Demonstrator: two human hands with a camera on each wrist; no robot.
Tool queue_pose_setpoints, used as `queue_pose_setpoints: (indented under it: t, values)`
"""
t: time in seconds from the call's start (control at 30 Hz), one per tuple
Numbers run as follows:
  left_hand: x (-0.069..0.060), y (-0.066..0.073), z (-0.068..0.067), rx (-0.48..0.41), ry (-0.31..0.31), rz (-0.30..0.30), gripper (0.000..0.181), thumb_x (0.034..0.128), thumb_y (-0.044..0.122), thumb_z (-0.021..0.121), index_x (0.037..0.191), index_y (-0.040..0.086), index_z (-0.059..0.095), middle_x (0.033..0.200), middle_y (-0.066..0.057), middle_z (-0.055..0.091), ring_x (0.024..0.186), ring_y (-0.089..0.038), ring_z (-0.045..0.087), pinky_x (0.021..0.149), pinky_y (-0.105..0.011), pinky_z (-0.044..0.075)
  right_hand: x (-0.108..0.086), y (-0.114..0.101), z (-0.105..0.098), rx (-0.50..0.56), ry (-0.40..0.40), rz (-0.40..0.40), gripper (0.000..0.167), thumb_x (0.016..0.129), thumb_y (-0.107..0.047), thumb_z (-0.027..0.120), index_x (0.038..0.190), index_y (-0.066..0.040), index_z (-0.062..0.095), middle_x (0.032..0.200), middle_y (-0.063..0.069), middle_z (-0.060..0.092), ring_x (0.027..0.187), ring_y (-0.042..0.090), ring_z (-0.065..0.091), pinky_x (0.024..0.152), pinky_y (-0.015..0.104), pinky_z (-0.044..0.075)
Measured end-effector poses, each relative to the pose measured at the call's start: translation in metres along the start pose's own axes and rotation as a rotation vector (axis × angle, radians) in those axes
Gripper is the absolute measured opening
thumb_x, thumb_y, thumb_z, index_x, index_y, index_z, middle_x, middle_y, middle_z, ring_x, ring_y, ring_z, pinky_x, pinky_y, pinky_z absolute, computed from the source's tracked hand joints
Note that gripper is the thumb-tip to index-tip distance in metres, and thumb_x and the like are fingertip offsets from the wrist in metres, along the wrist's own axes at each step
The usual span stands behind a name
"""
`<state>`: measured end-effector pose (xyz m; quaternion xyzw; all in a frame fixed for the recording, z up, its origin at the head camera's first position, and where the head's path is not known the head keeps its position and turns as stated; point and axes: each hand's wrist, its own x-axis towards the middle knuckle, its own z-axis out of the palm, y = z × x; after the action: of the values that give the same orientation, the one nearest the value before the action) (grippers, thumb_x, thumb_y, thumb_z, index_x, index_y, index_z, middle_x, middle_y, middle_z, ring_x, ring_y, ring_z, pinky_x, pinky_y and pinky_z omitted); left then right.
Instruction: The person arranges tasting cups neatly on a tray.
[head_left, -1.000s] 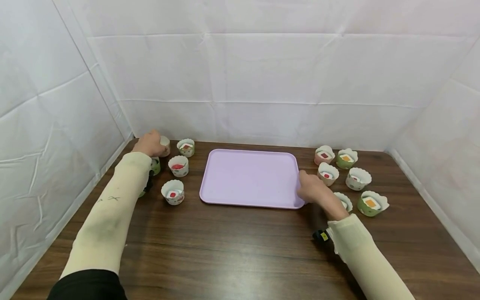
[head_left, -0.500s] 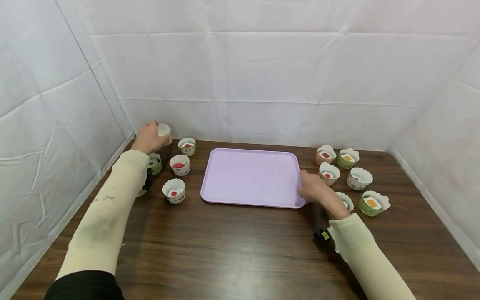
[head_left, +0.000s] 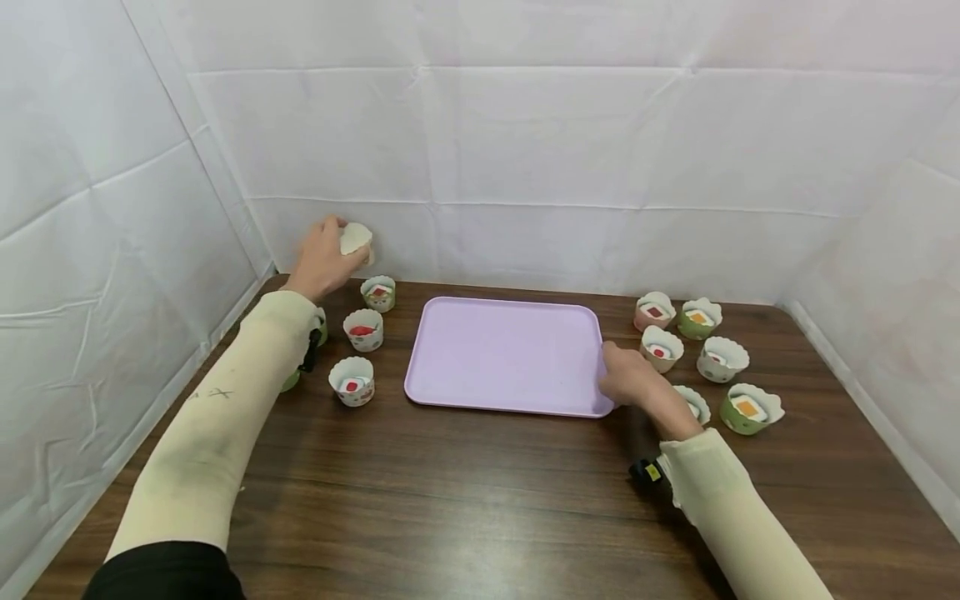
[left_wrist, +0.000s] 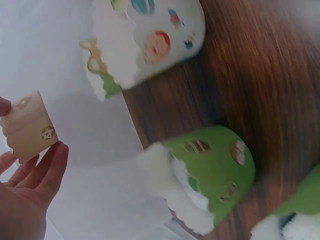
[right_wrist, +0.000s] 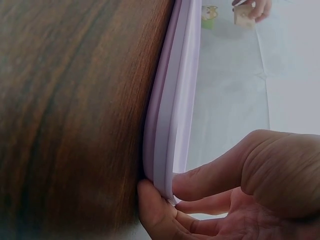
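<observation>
My left hand (head_left: 326,258) holds a tan paper baking cup (head_left: 358,239) up in the air against the white backdrop, above the left group of cups. In the left wrist view, fingers and thumb are around the cup (left_wrist: 31,129), which has a star mark on its side; its inside is hidden there. My right hand (head_left: 626,377) pinches the right edge of a lilac tray (head_left: 502,354) that lies flat on the table. The right wrist view has the thumb on top of the tray's rim (right_wrist: 167,130) and fingers underneath.
Left of the tray stand a green cup (head_left: 378,300) and white patterned cups (head_left: 364,337), with more green cups partly behind my left arm. Several cups (head_left: 722,363) stand to the right. Coloured pieces lie inside many. White cloth (head_left: 525,150) walls the table.
My left hand has lifted the tan baking cup off the table's far left corner and carried it up and to the right. My right hand keeps its grip on the tray.
</observation>
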<state>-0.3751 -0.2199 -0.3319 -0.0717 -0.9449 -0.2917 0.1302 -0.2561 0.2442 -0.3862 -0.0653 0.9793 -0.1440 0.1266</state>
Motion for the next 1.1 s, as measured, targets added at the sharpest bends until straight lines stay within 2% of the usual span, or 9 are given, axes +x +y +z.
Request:
queue_pose_setpoints:
  t: [0.2, 0.47, 0.6, 0.87, 1.1]
  values:
    - [0.005, 0.014, 0.013, 0.017, -0.011, 0.078, 0.067, 0.0958, 0.035, 0.058, 0.145, -0.008, 0.041, 0.144, -0.031, 0.048, 0.123, -0.044, 0.050, 0.102, -0.058, 0.047, 0.000, 0.000, 0.000, 0.003, -0.004, 0.012, 0.055, 0.088, -0.004, 0.053, 0.137, 0.016, 0.042, 0.119, 0.031, 0.061, 0.094, 0.036, 0.060, 0.075, 0.040, 0.055]
    - [0.005, 0.031, 0.028, -0.010, -0.083, 0.084, 0.068, 0.0981, 0.036, 0.059, 0.146, -0.010, 0.041, 0.146, -0.030, 0.047, 0.129, -0.042, 0.047, 0.110, -0.057, 0.046, 0.000, 0.001, 0.000, 0.004, -0.014, 0.016, 0.053, 0.087, -0.003, 0.053, 0.135, 0.017, 0.042, 0.117, 0.030, 0.060, 0.093, 0.036, 0.060, 0.073, 0.039, 0.055]
    - [0.004, 0.038, 0.034, -0.023, -0.112, 0.083, 0.067, 0.0985, 0.036, 0.061, 0.144, -0.008, 0.042, 0.142, -0.028, 0.048, 0.123, -0.039, 0.048, 0.106, -0.055, 0.048, 0.002, 0.001, 0.000, -0.005, -0.005, 0.019, 0.051, 0.087, -0.004, 0.053, 0.133, 0.017, 0.044, 0.116, 0.030, 0.061, 0.093, 0.035, 0.060, 0.073, 0.039, 0.055]
    - [0.005, 0.052, 0.044, -0.017, -0.187, 0.122, 0.062, 0.0973, 0.036, 0.064, 0.139, -0.006, 0.043, 0.135, -0.027, 0.054, 0.116, -0.038, 0.054, 0.099, -0.052, 0.053, 0.002, 0.001, 0.002, -0.005, 0.001, 0.017, 0.051, 0.086, -0.003, 0.053, 0.133, 0.016, 0.044, 0.117, 0.030, 0.061, 0.093, 0.035, 0.059, 0.076, 0.040, 0.055]
    - [0.004, 0.062, 0.051, -0.017, -0.226, 0.129, 0.056, 0.0962, 0.034, 0.066, 0.132, -0.004, 0.046, 0.131, -0.024, 0.057, 0.113, -0.036, 0.056, 0.097, -0.049, 0.053, 0.003, -0.001, 0.002, -0.025, 0.007, 0.002, 0.053, 0.086, -0.004, 0.053, 0.134, 0.018, 0.044, 0.118, 0.031, 0.062, 0.094, 0.035, 0.060, 0.079, 0.042, 0.056]
